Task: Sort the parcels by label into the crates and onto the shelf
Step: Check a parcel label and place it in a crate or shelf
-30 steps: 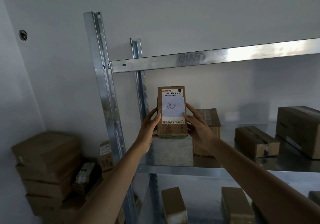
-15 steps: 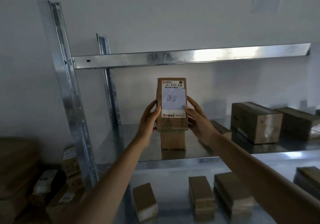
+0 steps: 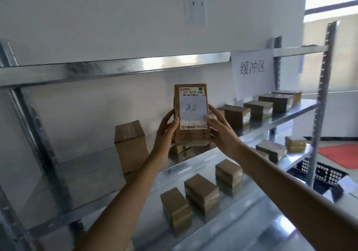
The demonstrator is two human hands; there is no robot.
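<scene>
parcel [image 3: 190,115]: brown cardboard, upright | white label faces camera, handwritten note on it | held in front of metal shelf [image 3: 280,118] carrying other boxes

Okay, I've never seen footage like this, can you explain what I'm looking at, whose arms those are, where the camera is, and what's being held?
No machine here: a person wears a camera on the head, looking forward and down, so the two arms are their own. The left hand and right hand hold a brown parcel upright by its sides, its white label facing the camera. Behind it stands a metal shelf with other cardboard parcels in a row, one taller box, and more on the level below. A paper sign hangs from the rack, and a dark crate sits on the floor at right.
</scene>
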